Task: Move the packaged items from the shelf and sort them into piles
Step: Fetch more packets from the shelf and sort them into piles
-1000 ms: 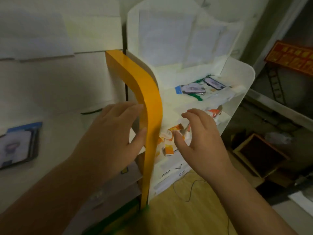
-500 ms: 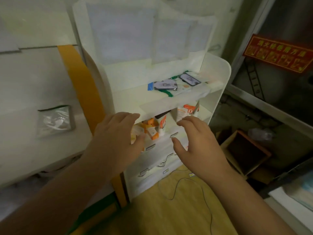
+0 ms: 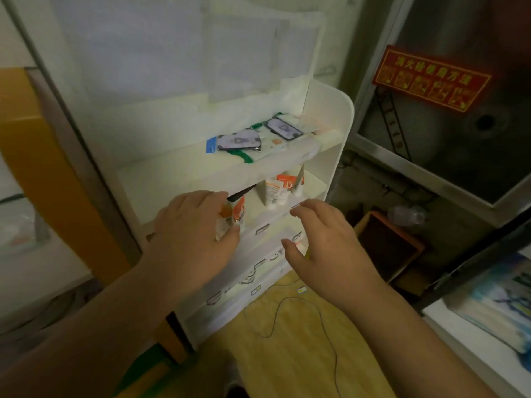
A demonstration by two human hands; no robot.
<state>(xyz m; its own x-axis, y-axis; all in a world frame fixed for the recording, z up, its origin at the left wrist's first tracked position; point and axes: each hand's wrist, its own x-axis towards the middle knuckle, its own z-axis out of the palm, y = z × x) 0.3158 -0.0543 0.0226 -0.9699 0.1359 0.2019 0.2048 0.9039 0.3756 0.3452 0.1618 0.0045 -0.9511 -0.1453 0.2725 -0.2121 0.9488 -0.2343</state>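
Setting: A head-worn camera looked down at a white shelf unit point(image 3: 330, 130) standing against a pale wall, with a wooden floor point(image 3: 287, 340) below it.
Top shelf: Flat packaged items point(image 3: 238, 140) lay in a loose overlapping row, among them dark packets and a green-edged one.
Middle shelf: Orange-and-white tubes point(image 3: 277, 191) stood upright toward the right; an orange-and-white sachet point(image 3: 239, 209) stood nearer the left.
Left hand: The left hand point(image 3: 192, 234) reached into the middle shelf, fingers bent over the sachet and thumb up at its lower edge. Whether it truly gripped the sachet could not be told; the fingers hid the contact.
Right hand: The right hand point(image 3: 321, 242) hovered in front of the shelf edge, fingers loosely curved and parted, holding nothing.
Step in hand: By the look of it, this was the pick-up stage, with both hands at the shelf and nothing yet lifted clear.
Next move: The left hand would probably need to close firmly on the sachet and draw it out under the upper shelf; the right hand seemed free to take the tubes just beyond it.
Piles: No sorted pile showed in view.
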